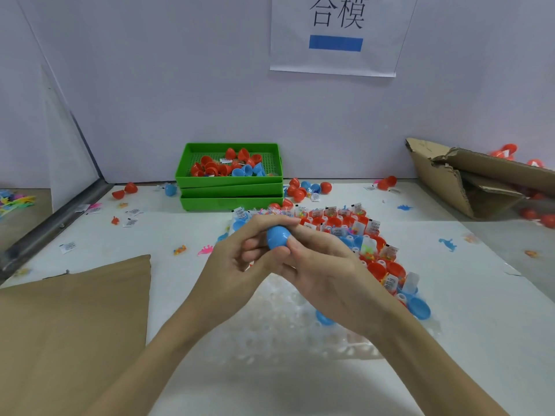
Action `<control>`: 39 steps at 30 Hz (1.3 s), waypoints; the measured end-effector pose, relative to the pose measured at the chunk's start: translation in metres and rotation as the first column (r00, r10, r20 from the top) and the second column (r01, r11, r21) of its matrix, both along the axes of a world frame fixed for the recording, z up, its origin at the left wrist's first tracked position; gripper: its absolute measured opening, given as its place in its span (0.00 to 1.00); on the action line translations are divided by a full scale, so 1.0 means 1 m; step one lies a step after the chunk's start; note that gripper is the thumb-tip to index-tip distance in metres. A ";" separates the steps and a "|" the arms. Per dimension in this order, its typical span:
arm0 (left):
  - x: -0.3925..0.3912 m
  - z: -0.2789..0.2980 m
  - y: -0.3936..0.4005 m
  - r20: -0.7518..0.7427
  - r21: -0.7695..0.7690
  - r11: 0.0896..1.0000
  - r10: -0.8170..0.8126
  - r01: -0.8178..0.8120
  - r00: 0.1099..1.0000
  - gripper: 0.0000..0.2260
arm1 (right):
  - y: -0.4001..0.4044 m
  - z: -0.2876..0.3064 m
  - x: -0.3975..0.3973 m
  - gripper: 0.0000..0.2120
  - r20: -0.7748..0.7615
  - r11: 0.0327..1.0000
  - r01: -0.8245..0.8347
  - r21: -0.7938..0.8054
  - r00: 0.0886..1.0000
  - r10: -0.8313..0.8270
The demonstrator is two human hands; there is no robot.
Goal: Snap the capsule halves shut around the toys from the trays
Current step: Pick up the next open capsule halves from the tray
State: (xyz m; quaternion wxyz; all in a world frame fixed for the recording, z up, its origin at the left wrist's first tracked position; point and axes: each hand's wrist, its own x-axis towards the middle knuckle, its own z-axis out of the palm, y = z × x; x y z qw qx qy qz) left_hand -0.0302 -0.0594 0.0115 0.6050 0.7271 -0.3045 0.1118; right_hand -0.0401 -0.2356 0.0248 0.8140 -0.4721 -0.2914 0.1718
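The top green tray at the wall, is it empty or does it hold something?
Not empty: the top green tray holds loose red and blue capsule halves.

White counter (pixel 345 382). On it: stacked green trays (pixel 231 192) at the back wall, clear blister tray (pixel 279 334) centre, brown cardboard sheet (pixel 75 325) at left, torn cardboard box (pixel 468 181) at right. Loose red capsules (pixel 300 190), paper slips (pixel 132 217), small toys (pixel 447 244) scattered about.

A plain pale grey wall (pixel 180 85) stands behind a flat white table (pixel 480 310). A white paper sign (pixel 339 58) with black letters and a blue bar hangs on the wall. A torn brown cardboard box (pixel 468 181) lies at the right. A flat brown cardboard sheet (pixel 69 325) lies at the left.
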 end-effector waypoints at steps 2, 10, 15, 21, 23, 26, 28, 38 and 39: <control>0.000 0.001 0.000 0.037 0.012 1.000 0.012 -0.013 0.999 0.13 | 0.002 -0.001 0.001 0.18 0.014 1.000 0.014 0.008 1.000 -0.014; -0.004 -0.001 -0.002 0.036 0.000 0.999 0.042 -0.042 0.998 0.14 | 0.004 -0.002 0.002 0.21 -0.073 0.998 0.001 0.058 0.997 0.003; -0.004 -0.003 -0.002 0.086 0.021 0.997 0.073 -0.075 0.994 0.13 | 0.005 -0.004 0.002 0.21 -0.097 0.998 0.020 0.067 0.995 -0.013; -0.001 -0.001 -0.002 0.031 -0.010 0.999 0.051 -0.051 0.998 0.13 | 0.005 0.000 0.001 0.21 -0.153 0.994 -0.033 0.107 0.987 0.050; -0.001 -0.001 -0.002 0.074 0.017 0.998 0.054 -0.056 0.996 0.13 | 0.005 -0.001 0.001 0.20 -0.160 0.995 -0.023 0.096 0.986 0.038; -0.001 -0.004 -0.004 0.210 0.082 0.987 0.122 -0.142 0.970 0.14 | 0.006 -0.003 0.002 0.20 -0.209 0.995 -0.008 0.099 0.977 0.028; 0.000 -0.007 -0.005 0.281 0.099 0.977 0.154 -0.189 0.947 0.14 | 0.007 -0.005 0.003 0.20 -0.238 0.992 0.009 0.128 0.971 0.022; 0.005 -0.006 0.000 -0.079 0.060 0.997 -0.052 0.057 0.995 0.16 | 0.016 -0.014 0.005 0.13 0.013 0.910 0.403 -0.097 0.915 -0.404; 0.004 -0.005 0.000 -0.113 0.042 0.995 -0.085 0.091 0.990 0.17 | 0.014 -0.015 0.006 0.11 0.141 0.838 0.515 -0.179 0.857 -0.496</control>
